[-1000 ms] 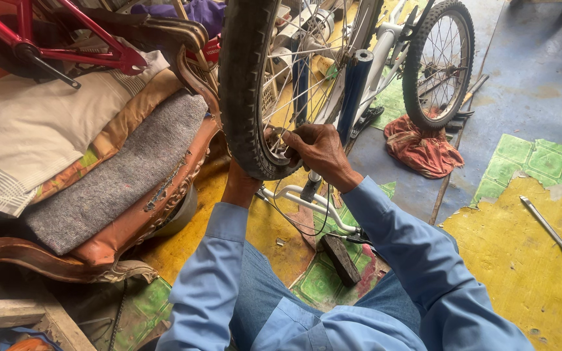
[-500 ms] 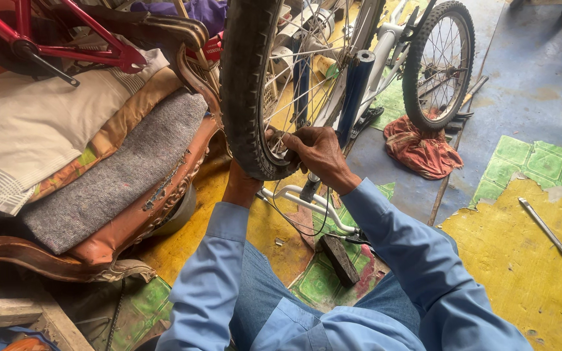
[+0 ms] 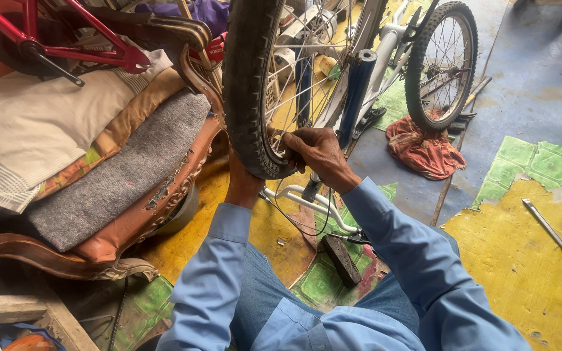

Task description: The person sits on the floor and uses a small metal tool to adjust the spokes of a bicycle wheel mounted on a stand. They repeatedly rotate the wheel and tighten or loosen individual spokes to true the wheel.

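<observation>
My right hand [image 3: 317, 153] pinches the rim of the front wheel [image 3: 255, 84], a knobby black tyre on silver spokes, standing upside down before me. My left hand [image 3: 242, 179] sits behind the tyre; I cannot tell its grip. The floor [image 3: 521, 273] is worn yellow and blue, cushions [image 3: 86, 149] piled beside.

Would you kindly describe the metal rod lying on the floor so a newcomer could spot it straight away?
Start at the upside-down bicycle's small rear wheel and the red rag beneath it. Move right across the blue floor to the yellow patch. The metal rod lies there diagonally, alone: thin, straight and silvery, unlike the crumpled cloth.
</observation>
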